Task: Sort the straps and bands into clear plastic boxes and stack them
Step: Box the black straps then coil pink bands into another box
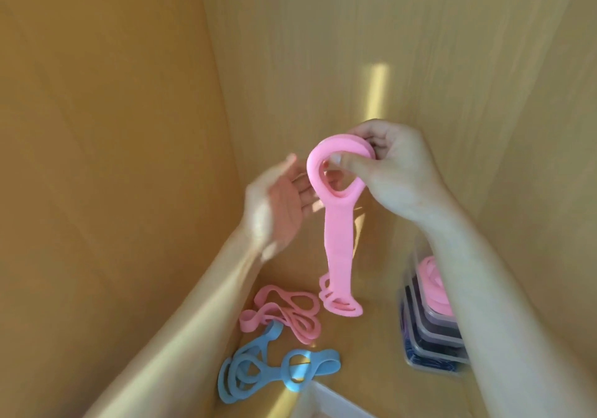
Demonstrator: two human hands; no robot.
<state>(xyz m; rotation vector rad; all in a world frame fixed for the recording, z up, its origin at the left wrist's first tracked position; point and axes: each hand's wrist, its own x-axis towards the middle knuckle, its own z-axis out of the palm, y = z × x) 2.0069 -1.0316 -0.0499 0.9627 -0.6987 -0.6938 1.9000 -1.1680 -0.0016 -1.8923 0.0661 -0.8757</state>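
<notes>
My right hand (392, 172) pinches the top loop of a pink strap (339, 240), which hangs straight down with its lower loops just above the shelf floor. Blurred by motion, my left hand (279, 201) is open, palm up, just left of the strap's upper loop. More pink straps (284, 312) lie in a loose pile on the wooden floor. Blue straps (258, 366) lie tangled in front of them. At the right stands a stack of clear plastic boxes (429, 337); the top one holds pink straps, lower ones hold dark and blue ones. My right forearm hides part of the stack.
Wooden walls (113, 126) close in on the left, back and right of this shelf compartment. A white edge (326, 398) shows at the bottom centre.
</notes>
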